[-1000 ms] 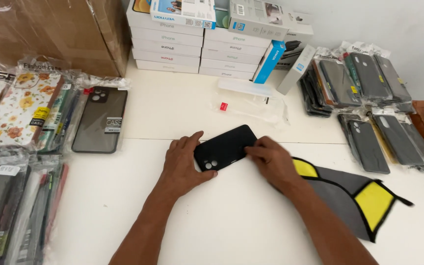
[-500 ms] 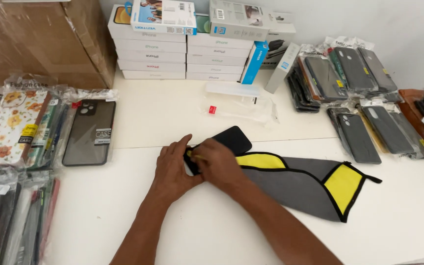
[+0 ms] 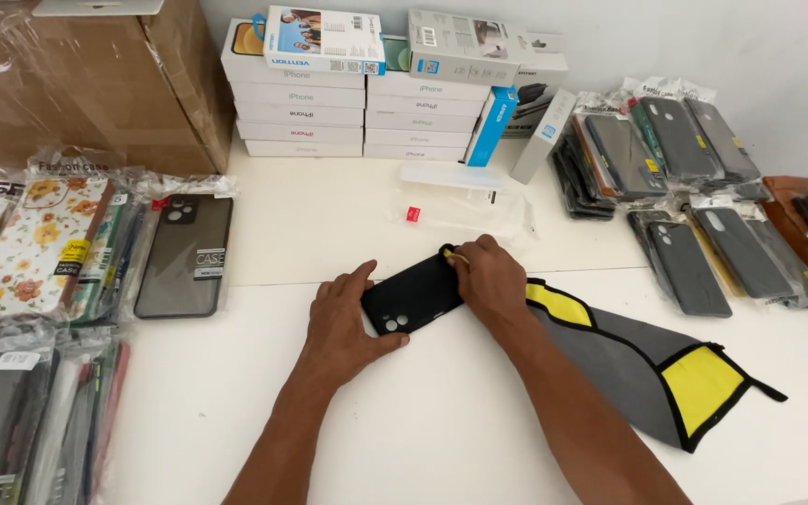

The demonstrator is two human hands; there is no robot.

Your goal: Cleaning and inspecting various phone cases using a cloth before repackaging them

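Flat on the white table (image 3: 329,411), a matte black phone (image 3: 413,297): left hand (image 3: 343,323) clamps its lens end, right hand (image 3: 490,279) grips the far end, hiding that edge; grey-yellow cloth (image 3: 647,360) just beside.

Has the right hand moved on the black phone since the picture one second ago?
Yes. The right hand moved from the end of the black phone nearer the grey-and-yellow cloth to its far top corner, toward the stacked white boxes.

- Left hand (image 3: 343,323) grips the near-left end of a black phone (image 3: 413,297) lying on the white table (image 3: 329,224).
- Right hand (image 3: 490,279) presses its far-right end, over a grey-and-yellow cloth (image 3: 647,360).
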